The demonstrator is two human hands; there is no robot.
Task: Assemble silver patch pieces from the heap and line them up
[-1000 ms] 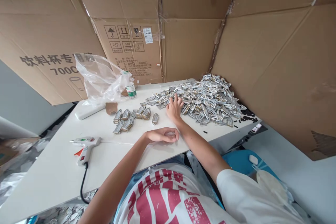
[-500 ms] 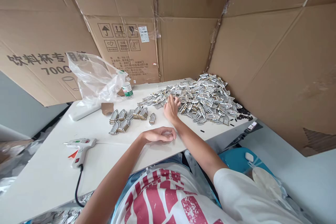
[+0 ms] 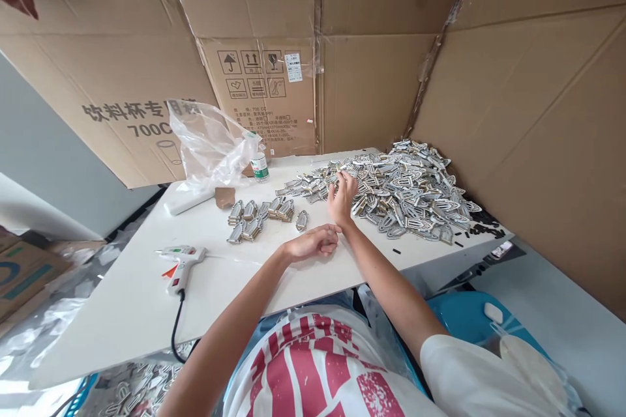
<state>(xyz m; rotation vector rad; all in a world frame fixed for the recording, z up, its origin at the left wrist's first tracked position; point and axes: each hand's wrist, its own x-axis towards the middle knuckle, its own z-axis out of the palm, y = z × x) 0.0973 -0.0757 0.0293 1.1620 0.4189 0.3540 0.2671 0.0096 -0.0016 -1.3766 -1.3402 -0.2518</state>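
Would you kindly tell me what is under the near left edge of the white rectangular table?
Below the table, many flat grey slotted pieces show beside a blue plastic rim; the table and left forearm cover the rest.

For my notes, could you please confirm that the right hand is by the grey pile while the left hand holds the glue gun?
Not quite: the head view shows the glue gun lying on the table, apart from the left hand.

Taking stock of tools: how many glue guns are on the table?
1: the white glue gun lies on the table, left of the left hand. No other shows, though the plastic bag could hide something.
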